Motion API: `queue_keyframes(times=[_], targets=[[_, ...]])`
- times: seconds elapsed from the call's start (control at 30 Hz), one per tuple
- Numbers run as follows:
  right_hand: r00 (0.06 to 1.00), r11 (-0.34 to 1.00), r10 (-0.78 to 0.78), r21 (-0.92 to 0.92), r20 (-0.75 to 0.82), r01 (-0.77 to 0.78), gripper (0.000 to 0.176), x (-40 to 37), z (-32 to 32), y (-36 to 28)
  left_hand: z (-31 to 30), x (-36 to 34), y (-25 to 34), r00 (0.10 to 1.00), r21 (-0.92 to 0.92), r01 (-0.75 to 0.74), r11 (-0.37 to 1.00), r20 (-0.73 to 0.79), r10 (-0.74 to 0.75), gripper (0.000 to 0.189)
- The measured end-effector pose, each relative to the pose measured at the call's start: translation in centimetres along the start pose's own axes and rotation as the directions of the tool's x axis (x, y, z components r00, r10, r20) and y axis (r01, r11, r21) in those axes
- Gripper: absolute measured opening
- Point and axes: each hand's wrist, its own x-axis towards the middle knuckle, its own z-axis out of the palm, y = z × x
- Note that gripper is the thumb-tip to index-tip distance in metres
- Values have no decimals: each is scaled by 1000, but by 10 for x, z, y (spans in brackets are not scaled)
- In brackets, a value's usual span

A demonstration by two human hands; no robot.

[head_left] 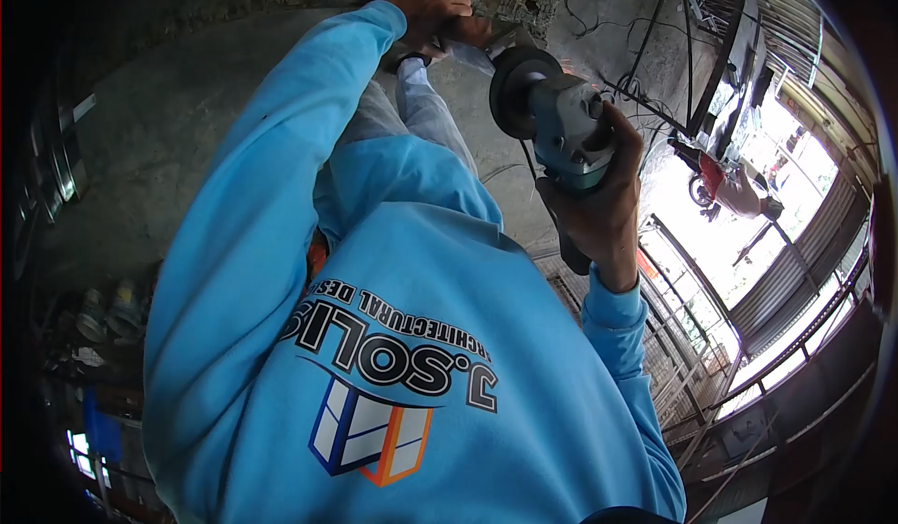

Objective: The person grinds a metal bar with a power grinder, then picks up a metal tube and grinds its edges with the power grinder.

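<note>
My right hand (603, 220) is wrapped round the body of an angle grinder (571, 136). The grinder's dark round disc (514, 94) faces my left hand and lies at the edge of a shiny metal piece (472, 56). A few faint orange sparks show beside the disc. With its fingers closed, my left hand (430, 2) grips the metal piece near the top of the view. The piece's full shape is hidden by the hand and the disc. Both arms are in light blue sleeves.
Below is a grey concrete floor (140, 168) with dark cables (645, 103) on the right. Another person (734, 192) is farther off in the bright opening. Metal railings and corrugated sheets (795, 281) line the right. Dark clutter (108, 313) sits at left.
</note>
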Motion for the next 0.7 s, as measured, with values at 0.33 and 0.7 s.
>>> queue_keyframes(times=[0.33, 0.7], targets=[[991, 993, 95, 57, 99, -101, 100, -27, -10, 5, 4, 9, -8, 1000, 15, -6, 1000, 10, 6, 71], [998, 998, 68, -5, 3, -68, 99, -44, -16, 17, -6, 10, 0, 998, -80, 58, 995, 0, -58, 52]])
